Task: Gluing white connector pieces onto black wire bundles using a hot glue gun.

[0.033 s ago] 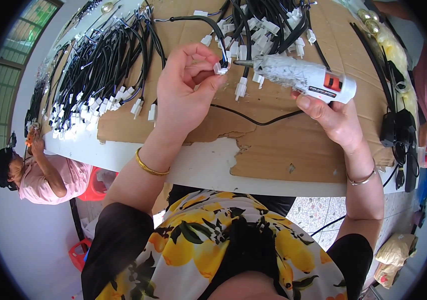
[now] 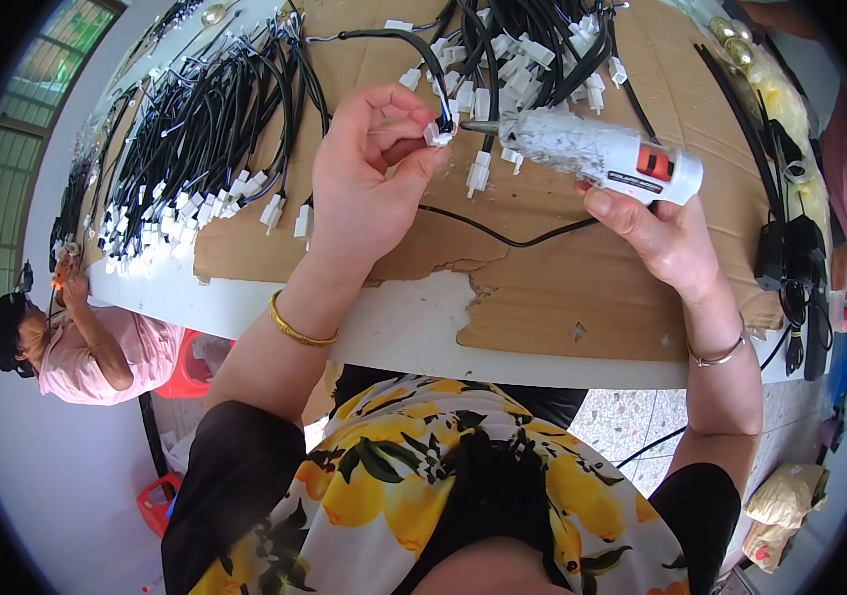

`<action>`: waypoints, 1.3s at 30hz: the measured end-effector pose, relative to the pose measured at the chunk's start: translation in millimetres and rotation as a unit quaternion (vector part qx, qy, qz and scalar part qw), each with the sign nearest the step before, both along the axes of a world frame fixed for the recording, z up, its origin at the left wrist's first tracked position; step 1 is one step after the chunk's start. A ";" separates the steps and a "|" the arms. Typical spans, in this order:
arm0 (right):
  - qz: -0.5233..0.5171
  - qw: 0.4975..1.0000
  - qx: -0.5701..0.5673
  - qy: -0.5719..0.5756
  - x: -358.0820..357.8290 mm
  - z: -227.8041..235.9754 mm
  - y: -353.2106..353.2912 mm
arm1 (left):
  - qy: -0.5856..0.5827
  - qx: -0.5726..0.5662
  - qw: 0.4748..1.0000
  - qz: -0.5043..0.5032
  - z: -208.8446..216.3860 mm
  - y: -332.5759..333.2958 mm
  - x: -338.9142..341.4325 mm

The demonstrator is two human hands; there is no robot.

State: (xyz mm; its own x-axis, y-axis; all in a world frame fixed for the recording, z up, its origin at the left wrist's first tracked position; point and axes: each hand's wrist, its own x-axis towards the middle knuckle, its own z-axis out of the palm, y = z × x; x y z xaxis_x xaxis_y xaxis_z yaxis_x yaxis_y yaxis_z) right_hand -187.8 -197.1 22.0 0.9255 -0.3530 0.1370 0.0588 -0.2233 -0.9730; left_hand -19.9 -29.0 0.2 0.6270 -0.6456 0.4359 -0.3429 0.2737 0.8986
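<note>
My left hand [image 2: 374,183] pinches a small white connector [image 2: 438,132] on the end of a black cable, held just above the brown cardboard sheet [image 2: 562,288]. My right hand [image 2: 661,233] grips a white glue gun [image 2: 602,154] with an orange trigger. The gun's metal nozzle points left and touches the connector. A black power cord [image 2: 503,233] trails across the cardboard under both hands.
Bundles of black cables with white connectors [image 2: 205,139] cover the left of the white table [image 2: 394,327], and another pile [image 2: 532,50] lies at the top. Black adapters [image 2: 790,248] sit at the right. A person in pink [image 2: 86,347] works at the left, beside a red stool [image 2: 190,372].
</note>
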 end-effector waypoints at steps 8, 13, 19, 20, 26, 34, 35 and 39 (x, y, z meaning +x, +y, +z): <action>0.010 1.000 0.004 -0.009 -0.4 -0.1 5.3 | -0.013 0.018 1.000 0.015 -2.4 -2.0 1.4; 0.003 0.999 -0.030 0.019 -0.7 2.8 7.6 | -0.027 0.041 0.998 0.029 1.0 -2.6 -1.6; 0.009 0.999 -0.028 0.016 1.6 0.3 8.5 | -0.043 0.064 0.995 0.062 1.9 -2.1 -1.9; 0.010 0.999 -0.028 0.018 1.6 0.4 8.9 | -0.042 0.064 0.995 0.063 1.5 -2.2 -1.8; 0.001 0.999 -0.034 0.022 2.0 0.4 9.6 | -0.054 0.063 0.994 0.065 1.2 -2.2 -2.1; 0.012 0.996 -0.084 0.032 2.3 -0.8 7.7 | -0.058 0.056 0.995 0.063 -0.5 -2.5 -1.0; 0.012 0.996 -0.083 0.033 2.3 -1.0 7.9 | -0.057 0.057 0.995 0.063 -0.8 -2.3 -0.9; 0.009 0.996 -0.078 0.034 2.5 -2.7 8.0 | -0.063 0.069 0.993 0.069 -1.2 -2.1 -0.5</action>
State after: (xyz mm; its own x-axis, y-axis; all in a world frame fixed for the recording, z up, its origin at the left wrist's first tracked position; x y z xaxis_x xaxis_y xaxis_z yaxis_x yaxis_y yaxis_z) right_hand -185.3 -189.1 19.3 0.9403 -0.3161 0.1258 -0.0006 -0.3711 -0.9286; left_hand -20.4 -31.0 -1.0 0.6599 -0.6171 0.4287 -0.4798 0.0930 0.8724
